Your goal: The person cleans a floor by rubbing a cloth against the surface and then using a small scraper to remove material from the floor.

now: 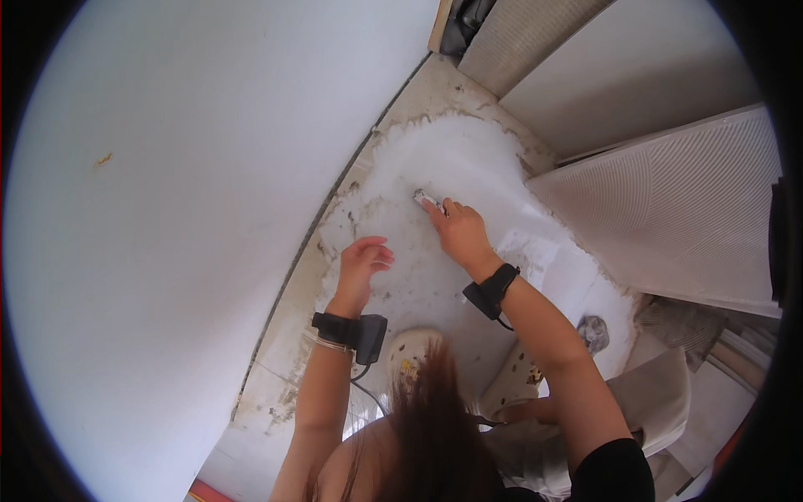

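My right hand [462, 235] grips a small hand tool [427, 199], its dirty whitish end against or just above the floor. Whether it is a scraper or another tool I cannot tell, since my fingers cover most of it. Under both hands spreads a whitish, wet-looking patch [452, 150] on the stained tile floor [266, 370]. My left hand [359, 267] hovers to the left with loosely curled, parted fingers and holds nothing. A crumpled grey wad [593, 334] lies on the floor beyond my right forearm.
A large pale wall or panel [188, 207] rises on the left, with a dark gap at its foot. Several slabs, one a ridged panel [677, 207], lean on the right. Beige clogs [414, 354] are on my feet. A cable [370, 392] hangs from my left wristband.
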Demonstrator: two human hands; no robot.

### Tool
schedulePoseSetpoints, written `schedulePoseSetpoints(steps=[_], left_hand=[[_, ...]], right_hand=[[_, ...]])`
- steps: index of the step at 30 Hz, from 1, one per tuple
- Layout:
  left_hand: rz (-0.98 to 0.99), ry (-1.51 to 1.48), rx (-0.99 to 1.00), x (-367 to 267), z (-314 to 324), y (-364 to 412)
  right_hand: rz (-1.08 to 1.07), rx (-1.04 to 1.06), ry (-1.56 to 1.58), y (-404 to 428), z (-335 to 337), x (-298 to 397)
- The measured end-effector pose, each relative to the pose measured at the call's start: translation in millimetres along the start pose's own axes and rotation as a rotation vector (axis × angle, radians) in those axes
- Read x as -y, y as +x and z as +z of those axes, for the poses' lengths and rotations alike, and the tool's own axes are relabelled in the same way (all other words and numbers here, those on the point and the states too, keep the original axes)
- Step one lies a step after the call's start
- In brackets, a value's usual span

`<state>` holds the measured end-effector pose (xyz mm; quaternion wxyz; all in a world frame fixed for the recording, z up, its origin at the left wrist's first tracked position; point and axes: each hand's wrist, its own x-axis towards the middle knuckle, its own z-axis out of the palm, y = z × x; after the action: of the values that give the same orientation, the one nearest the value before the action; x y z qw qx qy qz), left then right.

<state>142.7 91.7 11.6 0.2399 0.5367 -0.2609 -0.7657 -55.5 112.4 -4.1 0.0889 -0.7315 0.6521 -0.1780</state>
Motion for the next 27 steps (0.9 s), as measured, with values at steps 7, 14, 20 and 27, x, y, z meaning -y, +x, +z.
schedulePoseSetpoints(steps=[7,14,20,27], left_hand=[[0.028,-0.019,-0.021,-2,1,4],[-0.005,-0.020,0.004,-1,3,-5],[0.062,0.055,0.106,-1,14,-4],[0.078,0.106,0.100,-2,16,-4]], right_hand=[[-0.013,-0.073,0.079,-1,-5,1],[0.628,0.104,0.996,-16,-6,6],[1.110,0.359,1.936,-25,-18,18],[1.032,0.449,2.018,-28,-18,14]])
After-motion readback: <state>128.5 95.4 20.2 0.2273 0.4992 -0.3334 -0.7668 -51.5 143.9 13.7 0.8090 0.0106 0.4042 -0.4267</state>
